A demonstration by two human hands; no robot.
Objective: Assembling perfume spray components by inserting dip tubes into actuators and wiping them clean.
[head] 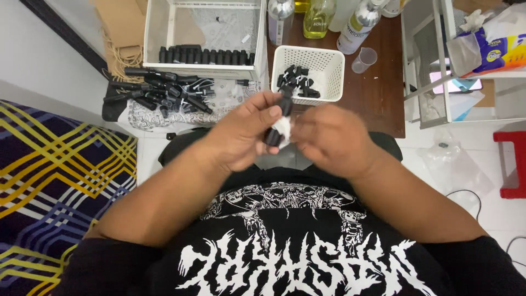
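Observation:
My left hand (241, 134) grips a small black bottle (275, 131) upright between thumb and fingers, over my lap. A white scrap, paper or label (283, 129), lies against the bottle's side. My right hand (331, 140) presses on that white piece, fingers curled toward the bottle. Just beyond the hands, a white plastic basket (329, 66) on a dark wooden table (378, 98) contains several small black caps (296, 82).
A pile of black bottles (159, 90) lies on patterned cloth at the left. Behind it a white crate (203, 38) has a row of black bottles. Silver and yellow bottles (318, 16) and a small clear cup (364, 59) stand on the table. A patterned mattress (55, 186) lies at left, a red stool (512, 164) at right.

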